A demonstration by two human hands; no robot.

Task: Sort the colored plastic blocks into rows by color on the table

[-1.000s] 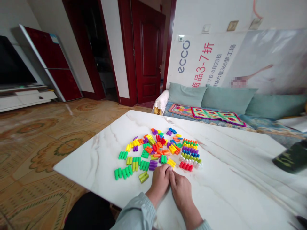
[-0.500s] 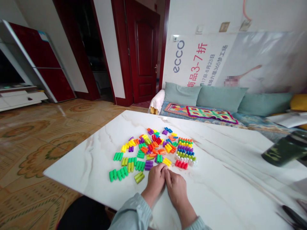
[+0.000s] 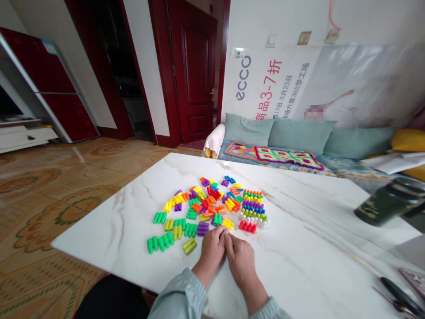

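Note:
My left hand (image 3: 211, 248) and my right hand (image 3: 241, 259) rest together on the white marbled table (image 3: 285, 283), fingertips touching. Both have curled fingers; whether anything small lies inside them is hidden. Just beyond my left hand are a purple piece (image 3: 202, 229) and a yellow piece (image 3: 227, 223). Many coloured tube-like pieces spread out to the left, among them green ones (image 3: 160, 242) and an olive one (image 3: 189, 246). Past my right hand, rows of beads (image 3: 254, 206) in several colours stand side by side, with a red row (image 3: 247, 227) nearest.
A dark green camouflage bottle (image 3: 388, 201) lies tilted in view at the table's right. Scissors (image 3: 398, 297) and a flat object (image 3: 413, 283) are at the lower right. Behind the table stands a sofa with cushions (image 3: 300, 135); a red door (image 3: 195, 75) is further back.
The whole view has shifted slightly, so the table and room sit a little further left, and more of the scissors shows. My hands keep the same pose against each other.

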